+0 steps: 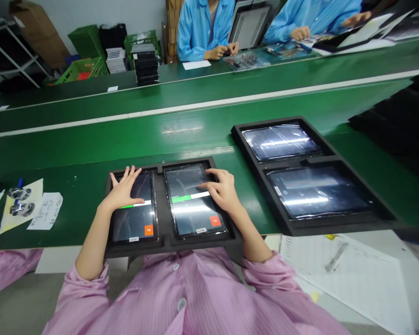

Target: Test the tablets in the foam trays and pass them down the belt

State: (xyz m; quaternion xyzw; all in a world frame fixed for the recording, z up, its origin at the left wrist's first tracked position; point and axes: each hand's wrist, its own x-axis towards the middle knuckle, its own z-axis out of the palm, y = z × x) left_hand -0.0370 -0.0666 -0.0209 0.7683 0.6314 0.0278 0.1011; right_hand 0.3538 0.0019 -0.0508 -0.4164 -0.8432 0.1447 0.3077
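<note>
Two tablets lie side by side in a black foam tray [162, 204] right in front of me. Over the upper part of the left tablet [136, 223] spreads my left hand [123, 190], its fingers fanned out and holding nothing. Above the right edge of the right tablet [192, 218] is my right hand [223, 190], index finger and thumb stretched toward the screen, apart and holding nothing. Both screens are lit, with a green bar and an orange-red "Fail" square. Whether the fingertips touch the glass I cannot tell.
To the right, a second foam tray [286, 228] holds two dark-screened tablets. At the left lie handwritten paper [47, 211] and shiny metal pieces [22, 209]. Printed sheets [349, 274] lie at the lower right. Across the green bench [132, 135], two blue-sleeved people work near a black stack [145, 65].
</note>
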